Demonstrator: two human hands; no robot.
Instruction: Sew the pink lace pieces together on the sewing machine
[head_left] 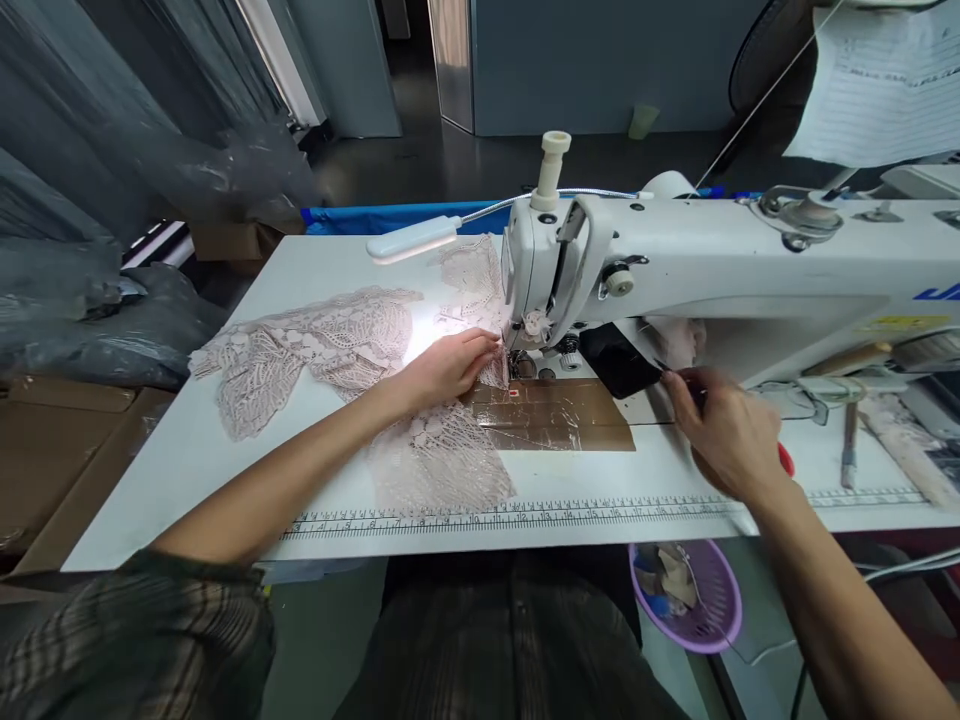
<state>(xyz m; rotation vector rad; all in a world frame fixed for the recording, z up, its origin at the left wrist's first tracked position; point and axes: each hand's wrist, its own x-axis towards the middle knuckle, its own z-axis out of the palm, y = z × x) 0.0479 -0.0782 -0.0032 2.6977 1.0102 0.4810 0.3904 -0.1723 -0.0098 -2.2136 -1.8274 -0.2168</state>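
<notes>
Pale pink lace fabric [442,455] lies spread over the left of the table and runs up to the needle area of a white sewing machine [720,250]. My left hand [454,368] presses its closed fingers on the lace edge just left of the presser foot. My right hand [724,425] is curled beneath the machine arm, with its thumb and fingers closed. A dark thing shows among those fingers, mostly hidden. Beside the fingertips is a flat black piece [619,360]; whether they touch it I cannot tell. A red edge [785,460] shows beside the right hand.
Brown tape [555,415] covers the table in front of the needle. A ruler strip [540,515] runs along the front edge. A lamp [412,240] shines on the lace. A purple basket [690,600] with scraps stands below; cardboard boxes [67,440] are at left.
</notes>
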